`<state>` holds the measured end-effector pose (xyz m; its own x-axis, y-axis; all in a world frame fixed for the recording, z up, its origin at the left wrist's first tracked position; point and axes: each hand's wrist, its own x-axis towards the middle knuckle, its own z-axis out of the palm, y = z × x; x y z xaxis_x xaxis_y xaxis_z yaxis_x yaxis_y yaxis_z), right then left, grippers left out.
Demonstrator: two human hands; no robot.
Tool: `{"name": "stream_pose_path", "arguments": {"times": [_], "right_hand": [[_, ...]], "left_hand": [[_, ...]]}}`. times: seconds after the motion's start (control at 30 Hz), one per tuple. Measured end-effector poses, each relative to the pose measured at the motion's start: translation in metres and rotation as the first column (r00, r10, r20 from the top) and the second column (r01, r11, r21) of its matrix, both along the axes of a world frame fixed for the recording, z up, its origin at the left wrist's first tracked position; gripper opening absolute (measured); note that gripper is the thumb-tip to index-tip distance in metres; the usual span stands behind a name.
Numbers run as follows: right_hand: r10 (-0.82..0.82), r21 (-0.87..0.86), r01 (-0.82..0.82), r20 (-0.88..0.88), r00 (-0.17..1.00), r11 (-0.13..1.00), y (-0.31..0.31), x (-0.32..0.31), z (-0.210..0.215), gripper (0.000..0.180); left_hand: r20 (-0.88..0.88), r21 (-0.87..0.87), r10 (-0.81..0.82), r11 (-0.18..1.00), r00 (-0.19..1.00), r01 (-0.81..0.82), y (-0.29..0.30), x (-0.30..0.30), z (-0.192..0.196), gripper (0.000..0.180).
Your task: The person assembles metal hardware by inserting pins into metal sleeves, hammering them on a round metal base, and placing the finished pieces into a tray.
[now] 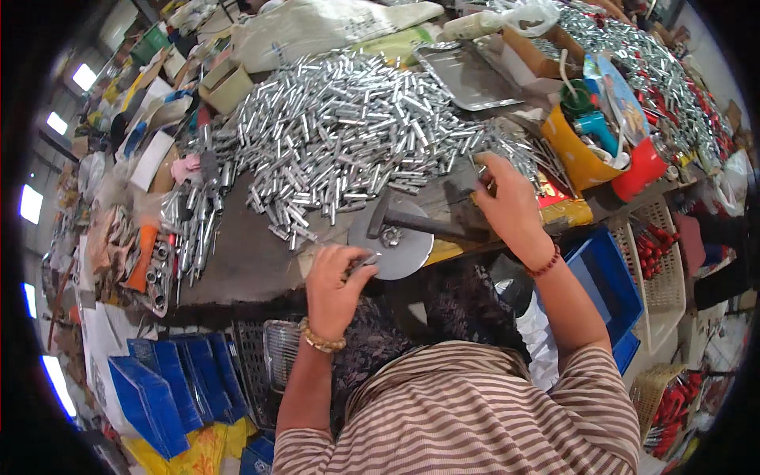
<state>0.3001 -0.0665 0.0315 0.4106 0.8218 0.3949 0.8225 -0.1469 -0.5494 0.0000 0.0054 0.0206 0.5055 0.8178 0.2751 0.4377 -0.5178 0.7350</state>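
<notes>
My left hand (336, 286) is closed, pinching a short silver metal tube (366, 261) between thumb and fingers at the near edge of the workbench. Right beside it lies a round grey metal disc (402, 260) with a small nut-like metal piece (391, 236) at its middle. A hammer (419, 224) rests across the disc, its head to the left and its handle toward my right wrist. Over the bench to the right, my right hand (511, 207) has its fingers curled; what they hold is hard to make out. Beyond both hands spreads a large heap of silver metal tubes (340, 131).
A metal tray (473, 79) lies behind the heap. To the right stand a yellow container (582, 150) with tools and a red can (637, 170). Wrenches (161, 273) and an orange-handled tool (142, 257) lie left. Blue bins (170, 388) sit below the bench.
</notes>
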Motion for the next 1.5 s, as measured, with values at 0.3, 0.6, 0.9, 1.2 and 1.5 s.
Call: {"name": "stream_pose_path", "arguments": {"times": [0.3, 0.6, 0.9, 1.2, 1.5], "right_hand": [[0.409, 0.018, -0.413, -0.184, 0.894, 0.911, -0.02, -0.072, -0.005, 0.013], [0.429, -0.028, -0.433, 0.199, 0.881, 0.901, -0.016, -0.076, -0.004, 0.017], [0.489, -0.011, -0.499, 0.214, 0.845, 0.867, -0.01, -0.073, -0.009, 0.016], [0.573, -0.03, -0.584, 0.245, 0.782, 0.811, -0.003, -0.069, -0.009, 0.008], [0.576, -0.056, -0.592, 0.316, 0.754, 0.804, -0.011, -0.078, -0.01, 0.016]], "left_hand": [[0.018, -0.032, -0.036, 0.999, 0.999, 0.037, -0.005, 0.002, -0.002, 0.02], [-0.051, 0.192, -0.023, 0.981, 0.998, 0.033, -0.002, 0.007, -0.001, 0.015], [-0.062, 0.186, -0.074, 0.979, 0.995, 0.085, 0.004, 0.003, -0.007, 0.013], [0.038, 0.068, -0.054, 0.996, 0.998, 0.051, 0.002, 0.003, -0.011, 0.013], [0.09, 0.06, -0.066, 0.996, 0.994, 0.061, -0.002, 0.001, -0.015, 0.015]]}}
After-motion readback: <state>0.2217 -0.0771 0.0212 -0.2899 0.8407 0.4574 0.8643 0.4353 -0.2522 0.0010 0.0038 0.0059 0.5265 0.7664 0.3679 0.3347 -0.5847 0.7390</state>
